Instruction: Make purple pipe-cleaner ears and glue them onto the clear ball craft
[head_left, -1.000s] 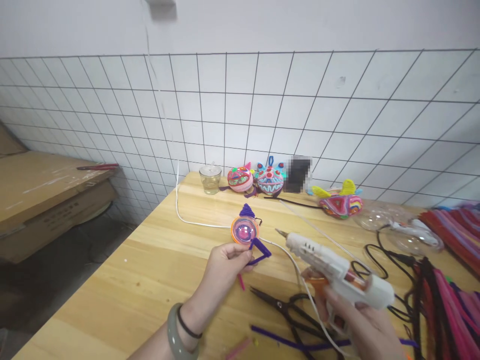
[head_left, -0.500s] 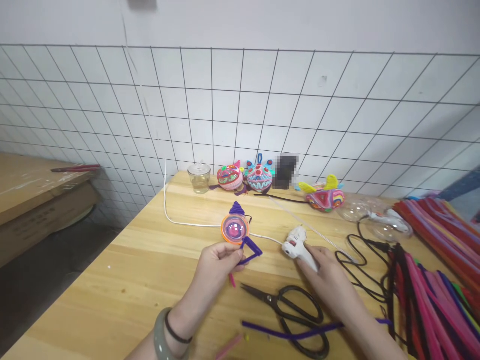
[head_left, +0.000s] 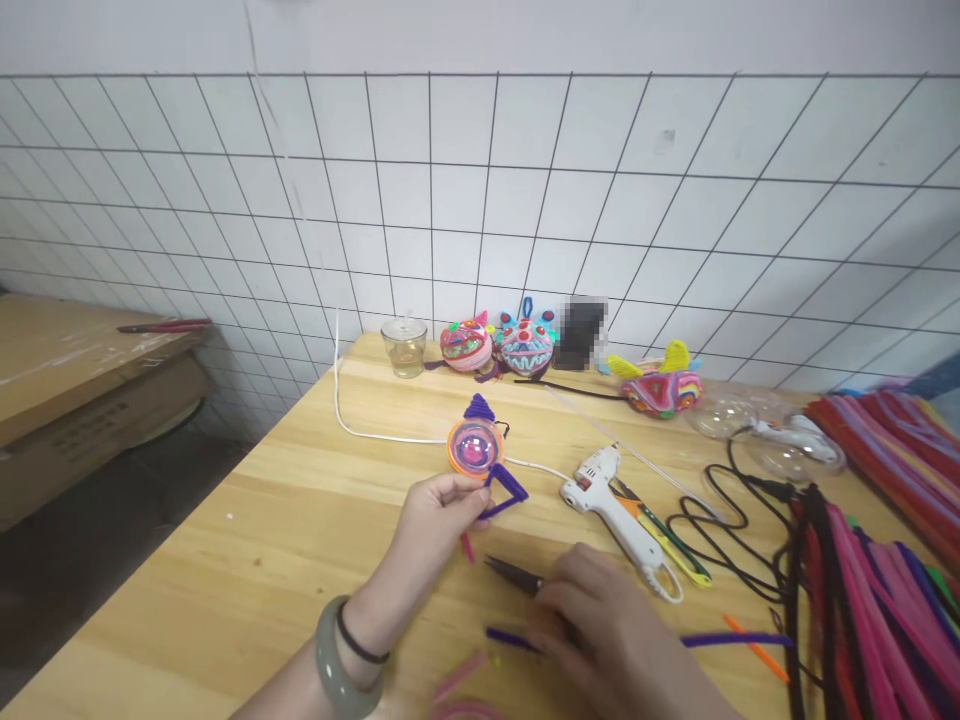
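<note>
Glue gun (head_left: pixel 619 515) is down now, freeing right hand (head_left: pixel 600 620) to touch scissors (head_left: pixel 514 574), grip hidden; left hand (head_left: pixel 442 515) pinches purple strip (head_left: pixel 513 481)

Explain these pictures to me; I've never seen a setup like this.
There is no machine here: these are a person's bare hands, seen from one camera worn on the head, looking forward and down.

The left hand pinches a bent purple fuzzy strip, beside a round, shiny, orange-rimmed piece. The right hand is over the black pointed scissors; it covers their handles, so I cannot tell how firmly it holds them.

On the pale wooden table, a white plastic glue gun lies on its side. Along the back stand a clear glass cup and three multicoloured fuzzy ornaments. Bundles of coloured fuzzy strips lie at the right.
</note>
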